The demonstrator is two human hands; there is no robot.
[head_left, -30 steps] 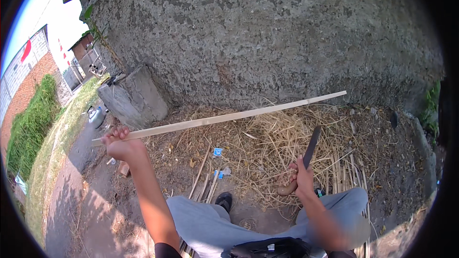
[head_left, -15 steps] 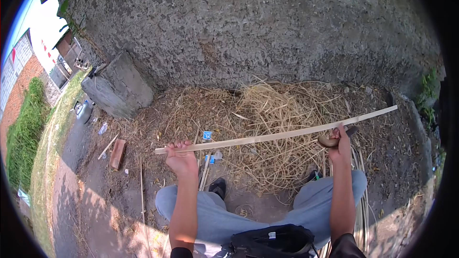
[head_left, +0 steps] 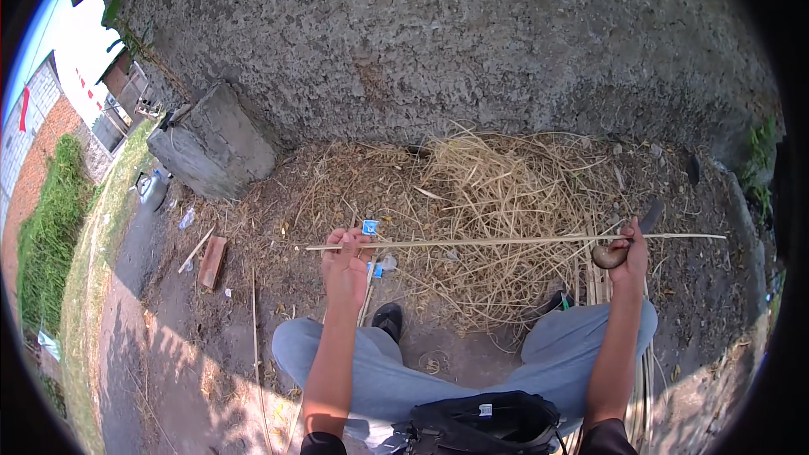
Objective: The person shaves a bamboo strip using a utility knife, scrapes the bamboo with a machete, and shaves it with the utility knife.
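Your left hand [head_left: 347,263] grips the bamboo strip [head_left: 506,242] at its nine o'clock end; your right hand [head_left: 628,254] holds the knife [head_left: 628,240] against it at three o'clock. A slip could cut your knee.

Both forearms are stretched forward — left hand [head_left: 347,263] closed left of the right hand [head_left: 630,246], also closed.

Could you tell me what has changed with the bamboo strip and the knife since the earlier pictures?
The bamboo strip has swung from a slant up to the right to nearly level across the knees. The right hand has brought the knife up against it. The left hand still grips the strip's left end. The straw pile and wall are unchanged.
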